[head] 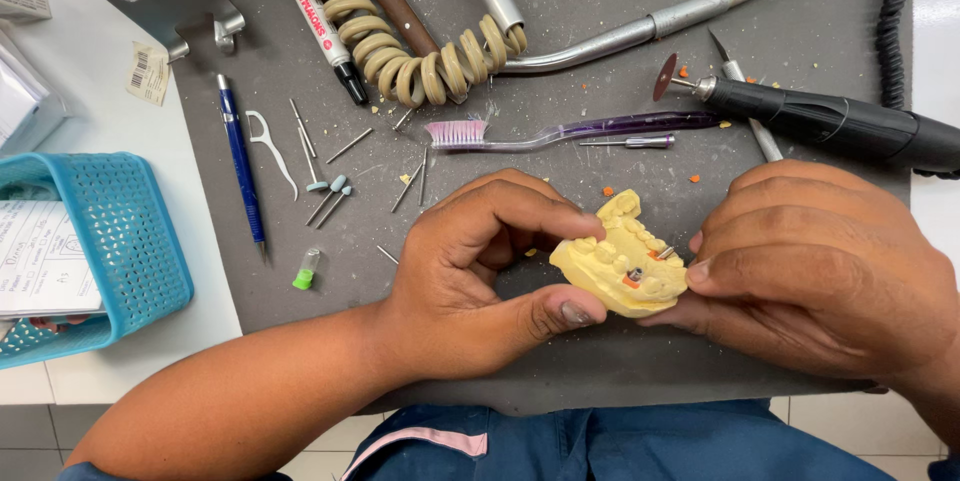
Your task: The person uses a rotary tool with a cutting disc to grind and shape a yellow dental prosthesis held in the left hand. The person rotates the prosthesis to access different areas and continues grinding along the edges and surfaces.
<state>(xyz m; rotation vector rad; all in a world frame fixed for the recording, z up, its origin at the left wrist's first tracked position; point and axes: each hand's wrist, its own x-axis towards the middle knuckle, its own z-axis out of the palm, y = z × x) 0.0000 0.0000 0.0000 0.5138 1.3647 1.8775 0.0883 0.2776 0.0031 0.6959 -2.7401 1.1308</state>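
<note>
1. a small cream label (148, 72) with a barcode lies on the white bench just off the grey mat's (600, 361) left edge, above the blue perforated basket (120, 241) holding printed paper slips.
2. the mat's near edge, under your wrists, is the barest stretch; its far half is crowded with a purple toothbrush (560, 131), a black rotary handpiece (830, 121), a coiled beige cord (400, 51), a blue pen (241, 161) and loose burs.
3. your left hand (470, 271) pinches the yellow dental cast (620, 261) between thumb and forefinger.
4. your right hand (820, 261) grips the cast's right side, fingertips on it, near the mat's near edge.
</note>
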